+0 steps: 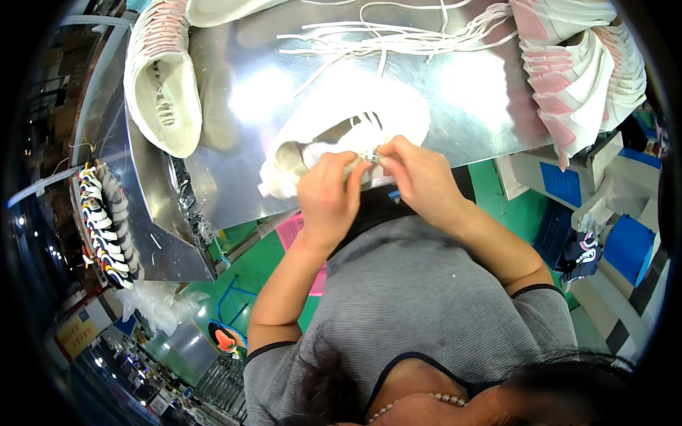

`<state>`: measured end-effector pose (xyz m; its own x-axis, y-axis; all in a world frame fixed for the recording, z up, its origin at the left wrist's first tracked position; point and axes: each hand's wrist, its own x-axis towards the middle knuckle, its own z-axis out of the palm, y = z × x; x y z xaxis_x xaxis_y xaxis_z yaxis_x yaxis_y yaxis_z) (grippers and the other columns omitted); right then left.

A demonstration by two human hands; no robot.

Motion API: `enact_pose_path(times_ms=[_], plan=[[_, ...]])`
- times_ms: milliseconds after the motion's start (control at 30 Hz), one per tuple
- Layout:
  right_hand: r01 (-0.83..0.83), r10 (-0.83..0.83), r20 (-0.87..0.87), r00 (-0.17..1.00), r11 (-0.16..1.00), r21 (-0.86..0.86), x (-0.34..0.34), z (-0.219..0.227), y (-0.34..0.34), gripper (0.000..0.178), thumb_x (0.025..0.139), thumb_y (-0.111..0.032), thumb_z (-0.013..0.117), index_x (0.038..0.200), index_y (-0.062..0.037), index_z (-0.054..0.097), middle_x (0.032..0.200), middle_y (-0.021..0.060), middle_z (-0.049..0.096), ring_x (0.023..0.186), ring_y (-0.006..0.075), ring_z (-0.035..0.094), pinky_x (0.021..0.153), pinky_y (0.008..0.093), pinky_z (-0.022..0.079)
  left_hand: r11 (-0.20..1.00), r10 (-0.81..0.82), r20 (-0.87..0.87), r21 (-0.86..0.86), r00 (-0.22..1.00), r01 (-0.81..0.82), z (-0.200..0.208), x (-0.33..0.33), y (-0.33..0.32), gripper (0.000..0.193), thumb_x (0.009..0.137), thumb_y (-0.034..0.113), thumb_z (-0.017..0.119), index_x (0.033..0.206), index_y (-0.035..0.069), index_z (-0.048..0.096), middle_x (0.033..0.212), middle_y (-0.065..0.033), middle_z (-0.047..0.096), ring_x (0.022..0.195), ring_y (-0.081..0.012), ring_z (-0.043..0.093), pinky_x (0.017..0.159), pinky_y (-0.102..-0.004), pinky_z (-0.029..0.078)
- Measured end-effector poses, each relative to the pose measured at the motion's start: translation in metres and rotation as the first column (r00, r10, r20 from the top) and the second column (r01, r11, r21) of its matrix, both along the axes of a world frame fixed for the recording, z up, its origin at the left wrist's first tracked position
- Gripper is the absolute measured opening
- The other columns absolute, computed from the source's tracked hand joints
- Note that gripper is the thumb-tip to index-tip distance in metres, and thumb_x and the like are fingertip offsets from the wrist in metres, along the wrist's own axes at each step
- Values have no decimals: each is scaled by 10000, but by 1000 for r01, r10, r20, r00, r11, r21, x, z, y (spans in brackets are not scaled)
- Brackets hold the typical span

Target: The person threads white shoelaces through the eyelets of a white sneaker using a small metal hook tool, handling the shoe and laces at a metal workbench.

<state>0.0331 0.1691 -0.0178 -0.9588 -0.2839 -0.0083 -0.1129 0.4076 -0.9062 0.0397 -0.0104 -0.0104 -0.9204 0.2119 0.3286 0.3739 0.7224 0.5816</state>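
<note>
A white shoe upper [406,106] lies on the shiny metal table in front of me, its opening toward the left. At its near side my left hand [328,195] is closed, thumb and forefinger pinched together. My right hand [425,177] is pinched just beside it, the fingertips of both hands almost meeting. Between them shows a short bit of white shoelace [372,155], whose far course is hard to make out against the white upper. More lacing [366,121] crosses the upper's throat beyond my fingers.
Loose white shoelaces [398,44] are spread at the table's far side. Stacked pink-and-white uppers stand at the right [568,85] and left [162,99]. A lower metal surface at the left bears a row of multicoloured shoe parts [103,227]. A pink basket [290,231] is below the table edge.
</note>
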Motion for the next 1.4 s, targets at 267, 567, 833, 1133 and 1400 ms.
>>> enact_pose_path(times_ms=[267, 567, 833, 1133, 1400], plan=[[-40, 29, 85, 996, 990, 132, -3, 27, 32, 153, 938, -165, 630, 1041, -71, 566, 843, 146, 683, 746, 378, 673, 656, 451, 516, 1000, -20, -52, -1, 998, 20, -5, 10, -1, 235, 810, 2, 780, 976, 25, 614, 783, -127, 609, 656, -317, 603, 561, -403, 451], [-316, 376, -121, 919, 883, 346, -48, 38, 15, 189, 861, -90, 696, 1046, -53, 705, 852, 162, 709, 741, 312, 684, 687, 373, 537, 984, -177, -289, -76, 941, 162, -13, 11, -4, 271, 756, -22, 791, 954, 40, 617, 810, -108, 637, 685, -292, 634, 561, -378, 489], [31, -104, -143, 984, 898, -439, -65, 80, 21, 185, 887, -38, 708, 1069, -3, 706, 889, 71, 739, 786, 147, 693, 753, 283, 554, 973, -229, -71, -13, 971, 229, -3, 9, -7, 240, 764, -21, 786, 923, 22, 612, 794, -117, 606, 664, -309, 609, 554, -396, 463], [-159, 206, 218, 954, 963, -215, -60, 23, 2, 149, 875, -127, 735, 1002, -51, 718, 929, 79, 700, 845, 119, 661, 763, 280, 520, 948, -65, 329, 315, 942, -45, 13, 1, -12, 743, 862, 244, 799, 1416, -16, 377, 1062, -197, 664, 869, -310, 693, 763, -397, 545], [-125, 157, 122, 980, 964, -236, -58, 15, -6, 164, 894, -157, 720, 996, -37, 678, 1020, 68, 653, 869, 183, 637, 732, 307, 494, 873, 233, 284, 359, 930, -329, 1, -2, 2, 334, 846, 156, 796, 1125, 30, 662, 1014, -128, 682, 864, -242, 649, 727, -353, 515]])
